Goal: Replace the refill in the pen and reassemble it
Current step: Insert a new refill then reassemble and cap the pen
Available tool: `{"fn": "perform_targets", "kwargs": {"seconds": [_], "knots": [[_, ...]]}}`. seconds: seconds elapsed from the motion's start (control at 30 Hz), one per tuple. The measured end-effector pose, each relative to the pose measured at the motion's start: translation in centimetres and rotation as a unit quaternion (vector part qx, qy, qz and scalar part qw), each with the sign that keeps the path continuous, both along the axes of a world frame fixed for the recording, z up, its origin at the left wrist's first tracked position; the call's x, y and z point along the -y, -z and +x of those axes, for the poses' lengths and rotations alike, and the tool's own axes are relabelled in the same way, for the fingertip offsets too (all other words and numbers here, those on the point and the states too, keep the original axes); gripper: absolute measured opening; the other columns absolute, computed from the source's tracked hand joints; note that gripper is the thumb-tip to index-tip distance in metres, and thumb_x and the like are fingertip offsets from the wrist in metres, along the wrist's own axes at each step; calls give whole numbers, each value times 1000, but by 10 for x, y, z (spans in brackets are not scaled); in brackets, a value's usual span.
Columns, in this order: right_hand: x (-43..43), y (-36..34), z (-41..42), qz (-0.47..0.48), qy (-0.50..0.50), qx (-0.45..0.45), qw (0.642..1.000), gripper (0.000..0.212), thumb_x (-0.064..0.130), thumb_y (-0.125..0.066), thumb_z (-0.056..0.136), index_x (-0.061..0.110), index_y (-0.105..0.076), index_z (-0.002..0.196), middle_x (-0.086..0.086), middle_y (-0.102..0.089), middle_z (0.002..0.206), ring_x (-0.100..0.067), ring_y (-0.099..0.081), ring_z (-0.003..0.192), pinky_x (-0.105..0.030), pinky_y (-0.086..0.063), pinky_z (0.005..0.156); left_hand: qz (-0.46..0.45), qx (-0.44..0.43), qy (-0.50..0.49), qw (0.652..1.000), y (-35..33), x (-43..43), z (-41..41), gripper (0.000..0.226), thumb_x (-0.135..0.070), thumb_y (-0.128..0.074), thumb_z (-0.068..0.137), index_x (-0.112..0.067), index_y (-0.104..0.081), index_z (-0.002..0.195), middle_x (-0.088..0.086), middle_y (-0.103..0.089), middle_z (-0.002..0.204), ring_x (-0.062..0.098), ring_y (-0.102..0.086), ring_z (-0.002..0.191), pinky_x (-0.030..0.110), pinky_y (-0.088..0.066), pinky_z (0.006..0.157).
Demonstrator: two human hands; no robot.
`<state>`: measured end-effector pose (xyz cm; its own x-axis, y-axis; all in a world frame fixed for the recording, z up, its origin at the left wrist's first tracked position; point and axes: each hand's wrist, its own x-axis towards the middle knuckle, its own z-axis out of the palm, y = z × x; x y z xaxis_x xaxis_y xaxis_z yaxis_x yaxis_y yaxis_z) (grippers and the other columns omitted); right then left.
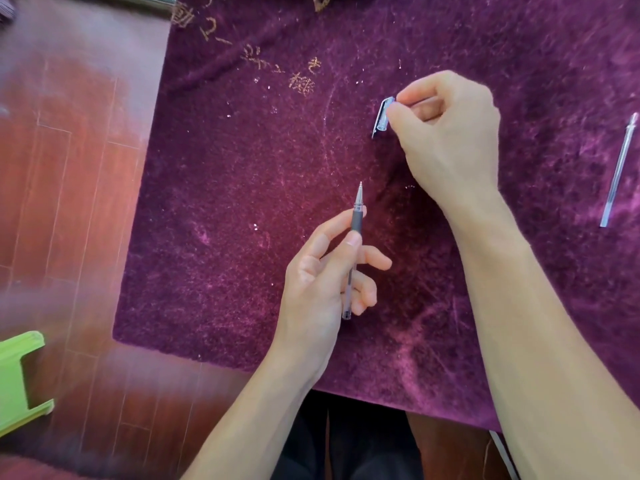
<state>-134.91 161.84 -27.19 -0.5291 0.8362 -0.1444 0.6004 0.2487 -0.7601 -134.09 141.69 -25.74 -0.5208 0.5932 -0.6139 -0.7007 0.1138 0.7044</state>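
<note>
My left hand (323, 282) grips a clear pen (356, 216) with a grey grip, its metal tip pointing away from me, over the purple cloth. My right hand (446, 133) is farther out and pinches a clear pen cap (382, 116) between thumb and forefinger, the cap's clip hanging down toward the cloth. A thin clear refill (618, 171) lies alone on the cloth at the far right, apart from both hands.
A purple plush cloth (242, 202) with gold embroidered characters at its far edge covers the table. Reddish wooden floor (69, 168) shows to the left, with a green plastic stool (17, 379) at the lower left. My dark-clothed legs are below the table's near edge.
</note>
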Motion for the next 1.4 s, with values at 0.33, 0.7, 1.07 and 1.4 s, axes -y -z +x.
{"fn": "perform_targets", "kwargs": {"seconds": [0.33,0.7,1.07,1.4], "knots": [[-2,2,-19,-9,15,60,998,28,44,-85,81,26,-73,99,19,-63,68,9,-61,71,-8,-44,65,-21,-14,-14,1000,3,7,-5,25,-25,-53,105,-20,-64,127,5,-73,81,6,-40,44,17,-33,44],[-5,-6,6,-75,23,57,995,16,36,-79,76,29,-81,90,13,-74,65,7,-71,60,-10,-52,58,-21,-8,-12,1000,2,5,-2,24,-20,-57,100,-13,-63,122,6,-76,89,11,-54,48,19,-43,43],[27,-7,103,-342,94,-162,921,14,18,-75,97,21,-82,108,-3,-84,98,-7,-64,72,-21,-49,66,-14,-16,36,999,0,-5,26,23,-27,-58,99,-24,-70,119,7,-72,77,6,-41,40,16,-35,41],[44,-7,133,-342,114,-243,900,17,11,-68,104,20,-77,115,-6,-84,105,-6,-57,66,-22,-48,66,-10,-26,69,997,-1,-5,45,22,-25,-57,100,-26,-73,115,7,-71,75,4,-38,39,16,-33,40]]}}
